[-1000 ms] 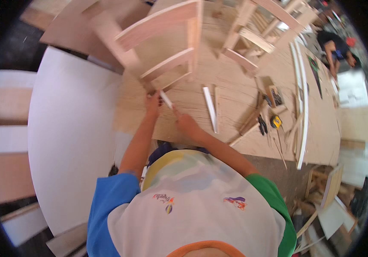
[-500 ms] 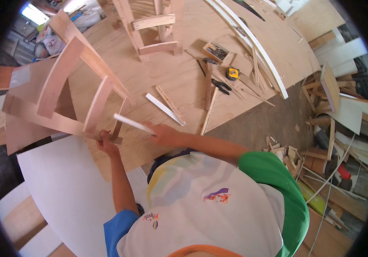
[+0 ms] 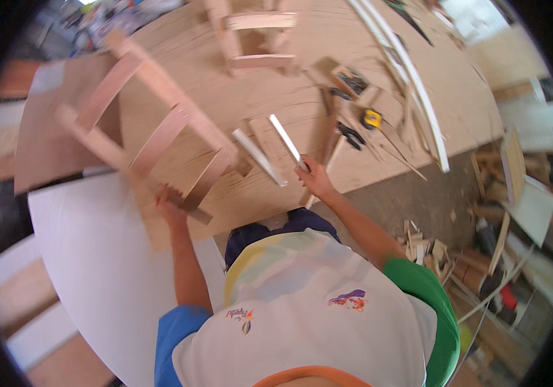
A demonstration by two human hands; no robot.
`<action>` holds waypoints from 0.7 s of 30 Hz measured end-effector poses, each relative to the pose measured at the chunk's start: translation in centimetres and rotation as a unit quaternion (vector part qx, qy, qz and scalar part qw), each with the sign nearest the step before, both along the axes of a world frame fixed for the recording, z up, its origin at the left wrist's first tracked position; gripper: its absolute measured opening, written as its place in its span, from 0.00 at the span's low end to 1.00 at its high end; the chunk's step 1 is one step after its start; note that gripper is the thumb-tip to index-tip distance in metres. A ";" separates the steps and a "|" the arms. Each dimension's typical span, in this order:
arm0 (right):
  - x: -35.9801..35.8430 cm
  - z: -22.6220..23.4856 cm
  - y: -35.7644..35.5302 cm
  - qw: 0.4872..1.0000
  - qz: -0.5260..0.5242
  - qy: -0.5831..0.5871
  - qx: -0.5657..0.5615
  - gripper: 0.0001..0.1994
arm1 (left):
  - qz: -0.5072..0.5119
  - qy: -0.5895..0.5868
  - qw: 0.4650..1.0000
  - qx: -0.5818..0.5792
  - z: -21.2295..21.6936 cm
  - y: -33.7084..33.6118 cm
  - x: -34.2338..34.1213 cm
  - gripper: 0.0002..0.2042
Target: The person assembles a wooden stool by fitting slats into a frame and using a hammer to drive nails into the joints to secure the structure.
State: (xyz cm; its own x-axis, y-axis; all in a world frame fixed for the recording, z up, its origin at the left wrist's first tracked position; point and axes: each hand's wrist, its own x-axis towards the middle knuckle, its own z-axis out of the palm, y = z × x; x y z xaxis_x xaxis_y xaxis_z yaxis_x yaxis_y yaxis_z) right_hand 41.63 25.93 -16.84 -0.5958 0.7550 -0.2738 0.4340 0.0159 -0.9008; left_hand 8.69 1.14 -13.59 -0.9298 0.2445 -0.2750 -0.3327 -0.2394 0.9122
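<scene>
Right hand (image 3: 315,180) grips the white strip (image 3: 287,140), whose long axis runs far-left from the fingers. Left hand (image 3: 170,205) clasps the wooden frame (image 3: 160,129) at its near rail, left of the strip.

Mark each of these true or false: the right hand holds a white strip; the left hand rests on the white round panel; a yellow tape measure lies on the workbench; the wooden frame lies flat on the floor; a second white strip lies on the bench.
1. The right hand holds a narrow white flat strip. True.
2. The left hand rests on the white round panel. False: it grips the lower end of the slatted wooden chair frame.
3. A yellow tape measure lies on the plywood workbench. True.
4. The frame lies on the floor. False: it sits on the workbench.
5. A second white strip lies on the bench. True.
</scene>
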 end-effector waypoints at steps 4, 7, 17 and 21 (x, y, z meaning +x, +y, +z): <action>-5.0 0.8 -1.5 0.996 0.087 0.019 -0.019 0.17 | 0.032 -0.022 0.999 -0.003 0.3 -0.2 -0.1 0.11; -9.3 2.2 -2.7 0.988 0.142 -0.023 -0.054 0.18 | 0.032 -0.053 0.997 -0.043 0.1 -1.1 -2.2 0.13; -18.0 -4.1 -10.1 0.983 0.162 -0.032 0.079 0.17 | 0.054 -0.230 0.968 -0.084 -7.9 -5.4 -10.0 0.14; -18.9 -5.4 -11.9 0.978 0.130 -0.002 0.164 0.18 | 0.025 -0.224 0.972 -0.061 -11.7 -6.8 -10.8 0.16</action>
State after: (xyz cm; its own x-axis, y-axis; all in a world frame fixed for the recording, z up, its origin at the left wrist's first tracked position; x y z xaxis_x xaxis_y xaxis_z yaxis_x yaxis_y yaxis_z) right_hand 22.78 14.04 -22.29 -0.7782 0.6264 -0.0456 0.3809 0.4130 -0.8272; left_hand -2.13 -5.70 -25.28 -0.7196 0.1416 -0.6798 -0.6942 -0.1648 0.7006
